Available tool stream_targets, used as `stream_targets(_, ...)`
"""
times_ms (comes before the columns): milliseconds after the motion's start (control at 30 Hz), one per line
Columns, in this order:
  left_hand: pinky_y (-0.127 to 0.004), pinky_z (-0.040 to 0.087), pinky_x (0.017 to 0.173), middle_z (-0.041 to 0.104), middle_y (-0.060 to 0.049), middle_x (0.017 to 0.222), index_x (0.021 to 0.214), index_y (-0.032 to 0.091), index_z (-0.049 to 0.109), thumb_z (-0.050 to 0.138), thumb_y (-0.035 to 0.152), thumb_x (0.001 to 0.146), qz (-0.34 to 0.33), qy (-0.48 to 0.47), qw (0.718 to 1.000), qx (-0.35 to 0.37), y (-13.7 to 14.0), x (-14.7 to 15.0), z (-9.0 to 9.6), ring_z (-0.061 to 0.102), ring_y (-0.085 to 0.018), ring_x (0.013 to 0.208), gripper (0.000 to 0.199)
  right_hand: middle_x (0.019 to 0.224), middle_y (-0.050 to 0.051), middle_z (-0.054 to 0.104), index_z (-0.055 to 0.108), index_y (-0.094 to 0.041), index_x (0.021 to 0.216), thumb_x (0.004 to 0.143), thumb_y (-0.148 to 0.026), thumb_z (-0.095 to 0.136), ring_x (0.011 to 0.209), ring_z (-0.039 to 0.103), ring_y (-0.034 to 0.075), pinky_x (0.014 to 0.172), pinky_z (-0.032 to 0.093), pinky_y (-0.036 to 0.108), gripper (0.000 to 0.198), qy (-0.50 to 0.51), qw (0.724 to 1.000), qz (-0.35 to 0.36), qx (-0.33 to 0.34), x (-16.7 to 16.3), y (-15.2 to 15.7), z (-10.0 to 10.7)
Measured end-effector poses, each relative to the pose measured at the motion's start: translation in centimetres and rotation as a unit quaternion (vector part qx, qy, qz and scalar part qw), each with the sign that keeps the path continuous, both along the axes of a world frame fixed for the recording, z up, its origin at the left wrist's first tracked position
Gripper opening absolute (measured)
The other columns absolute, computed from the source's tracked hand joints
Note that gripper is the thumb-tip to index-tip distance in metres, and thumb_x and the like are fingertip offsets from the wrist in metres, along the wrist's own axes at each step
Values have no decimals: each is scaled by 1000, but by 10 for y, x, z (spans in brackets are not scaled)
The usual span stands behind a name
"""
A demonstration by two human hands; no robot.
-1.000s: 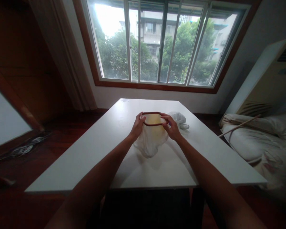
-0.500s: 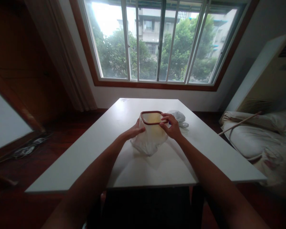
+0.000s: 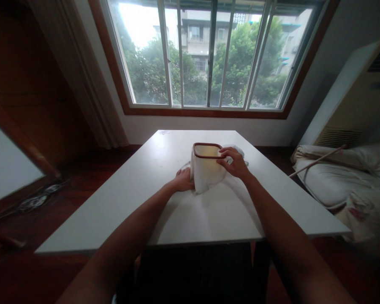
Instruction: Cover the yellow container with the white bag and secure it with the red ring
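A small pale yellow bin (image 3: 207,150) with a brown rim stands near the middle of the white table (image 3: 139,181), a thin white plastic bag (image 3: 205,175) round its outside. My right hand (image 3: 234,162) pinches the rim and the bag at the right, fingers over the edge and thumb on the outer side. Low on the left side, my left hand (image 3: 184,179) grips bunched plastic against the bin; its fingertips are partly hidden. Behind my right hand lies another crumpled white plastic bag (image 3: 240,150), mostly covered.
A wide window (image 3: 205,55) fills the wall past the table. To the right are a covered white bundle (image 3: 319,175) with a stick (image 3: 323,159) across it and a tall air conditioner (image 3: 351,101). Cables (image 3: 34,202) lie on the floor at left.
The bin has shifted slightly right. My left hand has slid from near the rim down the left side, and the bag's loose lower edge is drawn in. My right hand stays at the rim.
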State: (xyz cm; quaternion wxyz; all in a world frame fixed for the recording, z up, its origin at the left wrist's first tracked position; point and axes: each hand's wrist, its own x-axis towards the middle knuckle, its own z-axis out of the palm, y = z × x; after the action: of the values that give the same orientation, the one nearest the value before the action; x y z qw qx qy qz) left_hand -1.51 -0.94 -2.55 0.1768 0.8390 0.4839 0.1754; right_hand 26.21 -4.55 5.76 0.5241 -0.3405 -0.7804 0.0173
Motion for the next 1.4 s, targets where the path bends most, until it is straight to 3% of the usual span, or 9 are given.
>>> stream_targets(100,-56,2,120,19,-20,161,153,16,22,63,67,69,20,49,999,-1,1,-2,-3,11,-38,151,107,102,6,68,63,-25,80,81,-41,71,99,61,27,93,47,47,17,3,999,-41,16,12,2,4)
stream_targets(200,-54,1,120,10,-18,164,155,19,18,57,77,69,20,52,998,2,-1,-2,-2,4,-35,152,111,101,8,67,62,-25,81,81,-42,71,103,59,28,96,44,49,19,19,991,-116,66,26,2,9)
stream_targets(400,-57,6,119,19,-18,162,150,22,34,52,82,71,-2,49,998,-28,-6,-1,5,13,-36,151,101,88,9,64,57,-24,75,86,-45,63,95,56,29,93,42,48,25,5,955,-263,135,61,5,18)
stream_targets(567,-57,5,119,22,-16,161,147,23,42,48,82,74,-11,64,997,-31,-8,-1,7,15,-35,151,93,82,9,63,59,-21,74,84,-44,65,89,55,29,87,42,48,26,-71,941,-315,101,77,16,7)
stream_targets(833,-57,5,119,23,-17,161,146,23,42,48,81,76,-19,66,997,-20,-5,-1,4,15,-35,151,90,84,11,65,64,-19,76,86,-44,63,92,54,29,98,35,53,27,-106,916,-377,82,91,36,-14)
stream_targets(1067,-56,6,120,18,-14,163,150,23,35,39,81,80,-14,127,992,-17,-7,1,6,11,-32,152,91,127,16,60,62,-15,117,93,-36,47,124,46,31,113,20,55,36,-117,887,-436,94,97,57,-31)
stream_targets(1233,-54,7,121,16,-12,164,152,23,32,36,82,81,-15,146,989,-17,-8,2,9,10,-30,152,93,154,18,36,34,-12,147,88,-29,44,144,24,32,117,13,57,62,-148,864,-478,60,91,64,-38)
stream_targets(1400,-54,6,121,15,-12,164,152,23,31,36,82,82,-14,151,988,-14,-8,1,8,10,-30,152,91,162,20,17,15,-7,154,84,-29,47,149,11,34,116,11,62,80,-186,860,-476,3,91,63,-37)
